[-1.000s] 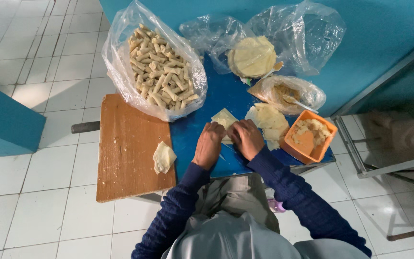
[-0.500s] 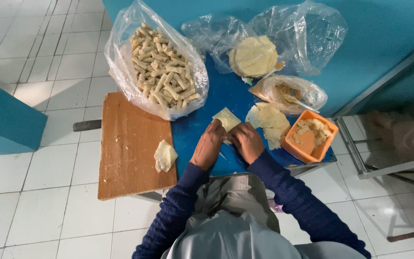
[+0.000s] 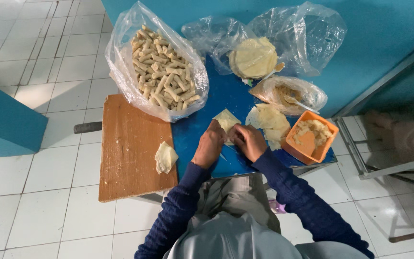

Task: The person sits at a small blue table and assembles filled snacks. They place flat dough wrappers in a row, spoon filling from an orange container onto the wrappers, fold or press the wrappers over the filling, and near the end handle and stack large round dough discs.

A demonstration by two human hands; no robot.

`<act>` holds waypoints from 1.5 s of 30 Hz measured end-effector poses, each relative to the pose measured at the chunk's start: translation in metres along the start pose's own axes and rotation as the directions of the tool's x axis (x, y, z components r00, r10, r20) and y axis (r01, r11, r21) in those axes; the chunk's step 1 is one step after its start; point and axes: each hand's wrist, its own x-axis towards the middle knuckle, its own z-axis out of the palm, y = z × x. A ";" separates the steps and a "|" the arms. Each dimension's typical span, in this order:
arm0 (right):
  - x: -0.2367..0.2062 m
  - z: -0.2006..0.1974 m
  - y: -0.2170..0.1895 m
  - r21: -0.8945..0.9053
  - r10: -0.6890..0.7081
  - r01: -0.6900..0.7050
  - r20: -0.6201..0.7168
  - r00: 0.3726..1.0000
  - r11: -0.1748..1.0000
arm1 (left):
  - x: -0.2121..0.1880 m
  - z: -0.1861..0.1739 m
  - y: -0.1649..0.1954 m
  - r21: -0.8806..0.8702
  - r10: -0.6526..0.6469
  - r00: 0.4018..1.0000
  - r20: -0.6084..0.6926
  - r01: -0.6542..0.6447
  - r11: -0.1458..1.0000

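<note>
Looking down, you see your left hand (image 3: 209, 149) and right hand (image 3: 248, 142) meet on a pale wrapper (image 3: 227, 120) lying on the blue tabletop (image 3: 226, 98). Fingers of both hands curl down onto the wrapper's near edge, pressing it; its far corner pokes out beyond your fingertips. Just right of it sits a loose heap of wrappers (image 3: 269, 122), then an orange tub (image 3: 311, 137) of filling. A clear bag of finished rolls (image 3: 161, 74) stands at the far left. One folded piece (image 3: 165, 157) lies on the wooden board (image 3: 130, 158), apart from your left hand.
</note>
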 end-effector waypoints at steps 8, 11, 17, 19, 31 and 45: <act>-0.006 0.004 0.006 -0.189 -0.299 0.273 -0.126 0.946 0.943 | 0.001 0.002 0.002 0.062 0.017 0.999 -0.029 -0.015 0.998; -0.001 0.006 0.008 -0.243 -0.296 0.261 -0.118 0.948 0.934 | -0.004 -0.003 0.008 0.041 0.050 0.998 -0.045 -0.048 0.998; -0.001 0.010 0.006 -0.245 -0.310 0.271 -0.137 0.941 0.931 | -0.007 -0.007 0.016 0.134 0.052 0.999 -0.017 -0.049 0.990; -0.005 0.010 0.003 -0.222 -0.304 0.262 -0.183 0.935 0.939 | -0.004 -0.006 0.015 0.170 0.024 1.000 -0.009 -0.023 0.985; -0.010 0.017 0.002 -0.306 -0.312 0.242 -0.204 0.928 0.921 | -0.001 -0.005 0.026 0.242 -0.008 0.996 -0.083 0.028 0.970; 0.002 0.019 0.012 -0.511 -0.398 0.307 -0.075 0.914 0.803 | -0.021 -0.001 0.031 0.352 0.038 0.998 -0.049 -0.018 0.936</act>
